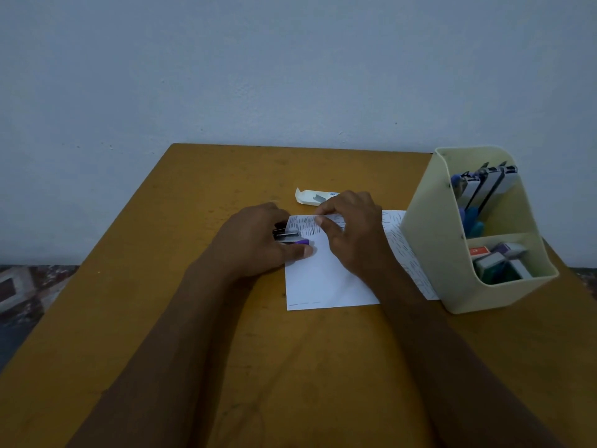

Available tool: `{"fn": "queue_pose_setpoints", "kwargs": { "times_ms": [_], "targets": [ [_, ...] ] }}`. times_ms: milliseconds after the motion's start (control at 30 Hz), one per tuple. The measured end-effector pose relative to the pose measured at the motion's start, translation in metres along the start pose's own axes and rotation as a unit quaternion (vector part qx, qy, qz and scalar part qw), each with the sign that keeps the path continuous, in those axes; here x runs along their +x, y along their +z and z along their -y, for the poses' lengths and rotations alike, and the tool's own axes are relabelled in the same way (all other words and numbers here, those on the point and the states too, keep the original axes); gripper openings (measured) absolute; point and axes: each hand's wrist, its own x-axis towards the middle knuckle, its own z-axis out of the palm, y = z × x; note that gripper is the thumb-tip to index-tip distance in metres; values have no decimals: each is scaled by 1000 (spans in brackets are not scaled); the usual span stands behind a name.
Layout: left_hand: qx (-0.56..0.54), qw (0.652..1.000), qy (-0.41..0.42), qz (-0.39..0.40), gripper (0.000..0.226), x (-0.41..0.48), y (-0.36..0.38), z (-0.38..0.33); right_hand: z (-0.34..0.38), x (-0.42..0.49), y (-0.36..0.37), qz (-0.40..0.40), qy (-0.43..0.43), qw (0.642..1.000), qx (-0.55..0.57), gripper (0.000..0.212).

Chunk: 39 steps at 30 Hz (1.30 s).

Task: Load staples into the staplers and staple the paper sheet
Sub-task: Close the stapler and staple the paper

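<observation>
A white paper sheet (326, 279) lies on the yellow table (161, 286), its far left corner folded up to show printed lines. My left hand (255, 240) grips a small purple and black stapler (290, 238) whose jaws sit at that folded corner. My right hand (350, 231) pinches the folded paper edge just right of the stapler. An open white staple box (311, 197) with a strip of staples showing lies just beyond my hands.
A cream desk organiser (429, 253) stands at the right, on the paper's right edge. Its back compartment holds several staplers (484, 182) standing upright, its front one several small boxes (499, 261). A pale wall rises behind the table's far edge.
</observation>
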Motion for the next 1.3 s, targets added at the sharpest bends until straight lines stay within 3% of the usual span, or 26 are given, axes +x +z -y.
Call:
{"fn": "queue_pose_setpoints", "kwargs": {
  "times_ms": [667,1300],
  "targets": [
    [2,1000,-7,-12,51,-1,2,-7,-1,1,0,8,15,1000,16,12],
    [1,997,-9,-78,41,-2,8,-9,-1,0,-1,14,30,999,27,8]
  ]
}}
